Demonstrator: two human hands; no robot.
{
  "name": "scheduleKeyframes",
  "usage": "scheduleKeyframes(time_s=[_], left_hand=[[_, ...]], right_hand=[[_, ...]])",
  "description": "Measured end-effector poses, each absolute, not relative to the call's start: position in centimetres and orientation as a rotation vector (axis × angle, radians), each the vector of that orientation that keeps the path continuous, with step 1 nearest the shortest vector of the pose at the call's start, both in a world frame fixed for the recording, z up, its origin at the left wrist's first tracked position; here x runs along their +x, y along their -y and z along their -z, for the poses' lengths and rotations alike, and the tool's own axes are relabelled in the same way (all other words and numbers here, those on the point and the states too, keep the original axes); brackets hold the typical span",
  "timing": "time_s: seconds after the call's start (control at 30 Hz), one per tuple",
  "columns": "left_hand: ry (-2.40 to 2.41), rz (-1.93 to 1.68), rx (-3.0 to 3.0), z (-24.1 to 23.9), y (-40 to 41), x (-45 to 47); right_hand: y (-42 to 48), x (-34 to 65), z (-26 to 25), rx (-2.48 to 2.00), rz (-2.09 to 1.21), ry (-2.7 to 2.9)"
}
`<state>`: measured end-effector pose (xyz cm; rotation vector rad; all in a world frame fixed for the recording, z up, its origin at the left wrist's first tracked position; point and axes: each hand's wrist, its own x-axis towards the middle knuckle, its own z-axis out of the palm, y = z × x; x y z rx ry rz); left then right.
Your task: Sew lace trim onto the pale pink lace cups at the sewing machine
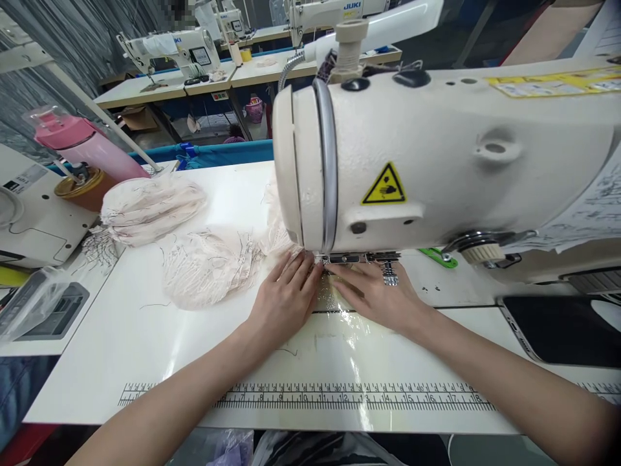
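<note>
A white sewing machine [412, 155] fills the right side, its head over the table. My left hand [286, 291] lies beside the needle area, fingers stretched forward and touching the edge of a pale pink lace fabric [208, 265]. The fabric spreads left from there, gathered and loose. My right hand [373, 291] rests flat on the other side of the needle, fingers spread and partly hidden under the machine head. A metal presser foot [344, 258] sits between and just beyond both hands. Whatever lies beneath my fingertips is hard to make out.
A bundle of pale lace [152, 207] lies at the left, near a pink bottle [92, 145] and a brown pot [85, 188]. A black phone [563, 330] and green thread snips [439, 257] lie right. A ruler strip [310, 396] runs along the front edge. Other sewing machines [179, 52] stand behind.
</note>
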<state>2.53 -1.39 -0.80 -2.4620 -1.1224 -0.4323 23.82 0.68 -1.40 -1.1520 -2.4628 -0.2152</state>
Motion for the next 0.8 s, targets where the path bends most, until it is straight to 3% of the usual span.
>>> scheduleKeyframes(time_s=[0.8], left_hand=[[1.141,0.446,-2.459,0.8,1.4,2.4]], right_hand=[[-1.5,23.8,2.8,-1.009,0.389,2.373]])
